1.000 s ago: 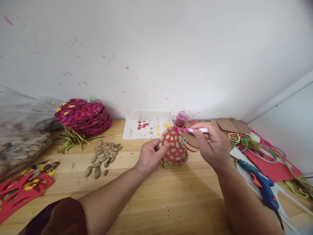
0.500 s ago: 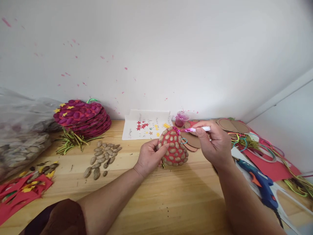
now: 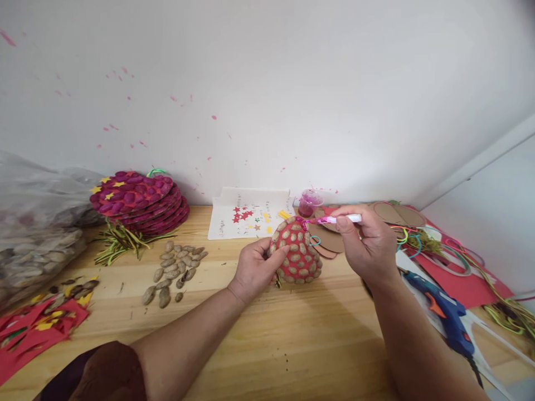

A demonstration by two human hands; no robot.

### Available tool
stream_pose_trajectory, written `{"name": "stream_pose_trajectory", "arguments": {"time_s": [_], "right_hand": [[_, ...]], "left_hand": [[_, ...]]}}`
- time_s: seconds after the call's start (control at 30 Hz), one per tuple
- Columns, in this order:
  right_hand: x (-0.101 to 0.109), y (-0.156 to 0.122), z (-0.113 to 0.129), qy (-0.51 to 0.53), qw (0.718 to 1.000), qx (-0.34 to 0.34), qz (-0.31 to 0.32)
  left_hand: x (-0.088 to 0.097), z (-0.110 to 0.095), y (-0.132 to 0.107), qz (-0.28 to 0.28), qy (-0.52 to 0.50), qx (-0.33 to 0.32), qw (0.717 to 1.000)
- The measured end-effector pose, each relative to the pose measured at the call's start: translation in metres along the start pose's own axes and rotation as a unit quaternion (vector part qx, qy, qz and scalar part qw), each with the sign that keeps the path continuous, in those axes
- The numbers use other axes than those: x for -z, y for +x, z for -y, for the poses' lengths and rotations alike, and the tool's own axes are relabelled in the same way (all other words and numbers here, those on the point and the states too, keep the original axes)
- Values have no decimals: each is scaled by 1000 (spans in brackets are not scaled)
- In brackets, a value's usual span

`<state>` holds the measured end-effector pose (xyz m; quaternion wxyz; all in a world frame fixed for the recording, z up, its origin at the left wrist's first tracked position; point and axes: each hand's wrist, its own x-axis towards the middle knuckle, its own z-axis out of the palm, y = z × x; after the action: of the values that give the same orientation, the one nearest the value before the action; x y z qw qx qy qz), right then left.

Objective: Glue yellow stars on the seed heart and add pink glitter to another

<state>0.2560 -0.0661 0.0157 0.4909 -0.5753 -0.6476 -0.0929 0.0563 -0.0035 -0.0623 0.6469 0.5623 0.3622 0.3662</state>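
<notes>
In the head view, the person's left hand (image 3: 261, 262) grips the piece (image 3: 298, 253), a red base covered in peanuts, by its edge at about 9 o'clock, thumb over the front. The piece is held up near the middle of the view, above the table (image 3: 251, 345). The right hand (image 3: 370, 242) pinches the brush (image 3: 348, 219) between thumb and fingers at about 2 o'clock from the piece; its pink tip meets the piece's upper edge, where some pink shows. From the piece, the cup (image 3: 307, 210) stands between 12 and 1 o'clock, the paper (image 3: 221, 223) lies at 10, the purple stack (image 3: 140, 200) between 9 and 10, loose peanuts (image 3: 171, 274) near 9, and the glue gun (image 3: 449, 314) near 4.
</notes>
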Motion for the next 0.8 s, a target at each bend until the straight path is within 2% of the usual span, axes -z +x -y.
{"name": "stream_pose_trajectory", "arguments": {"time_s": [0.8], "right_hand": [[1, -1, 5, -31, 998, 34, 36]], "left_hand": [[0, 0, 1, 0, 1, 2, 1000]]}}
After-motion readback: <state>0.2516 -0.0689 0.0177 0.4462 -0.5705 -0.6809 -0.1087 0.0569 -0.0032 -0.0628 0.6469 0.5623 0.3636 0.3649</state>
